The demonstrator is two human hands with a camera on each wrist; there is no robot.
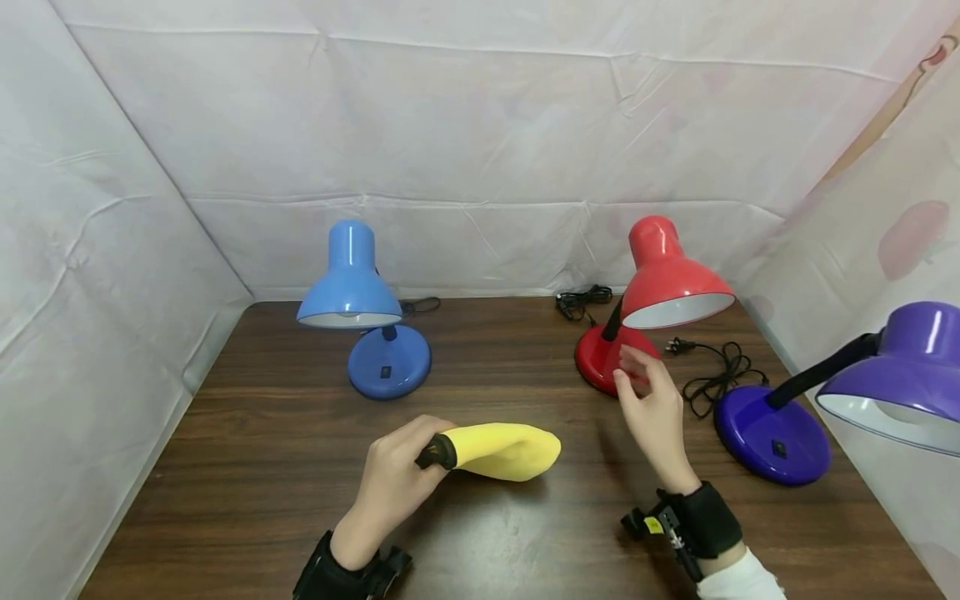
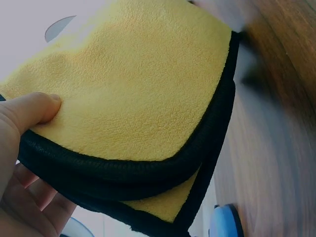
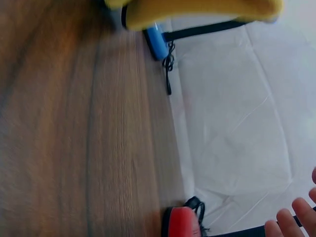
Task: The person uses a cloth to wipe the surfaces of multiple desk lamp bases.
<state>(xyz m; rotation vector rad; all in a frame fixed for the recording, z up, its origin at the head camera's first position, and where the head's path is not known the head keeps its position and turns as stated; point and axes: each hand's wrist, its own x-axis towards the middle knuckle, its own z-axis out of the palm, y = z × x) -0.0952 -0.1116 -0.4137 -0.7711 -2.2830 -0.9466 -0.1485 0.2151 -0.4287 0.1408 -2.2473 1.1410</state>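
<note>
A folded yellow cloth with dark edging [image 1: 506, 451] is in my left hand [image 1: 401, 475], above the middle of the table. In the left wrist view the thumb lies on top of the cloth [image 2: 133, 89] and the fingers are beneath it, pinching its edge. My right hand [image 1: 651, 408] is raised in front of the red lamp [image 1: 670, 287], fingers loosely bent and holding nothing. From the head camera it overlaps part of the red base; whether it touches cannot be told. Only some fingertips [image 3: 291, 222] of that hand show in the right wrist view.
A blue lamp [image 1: 350, 287] stands at the back left, and a purple lamp [image 1: 772, 433] at the right edge. Black cords with plugs [image 1: 720, 375] lie beside the lamps. White sheets [image 1: 480, 150] hang behind and along both sides of the brown wooden table [image 1: 255, 467].
</note>
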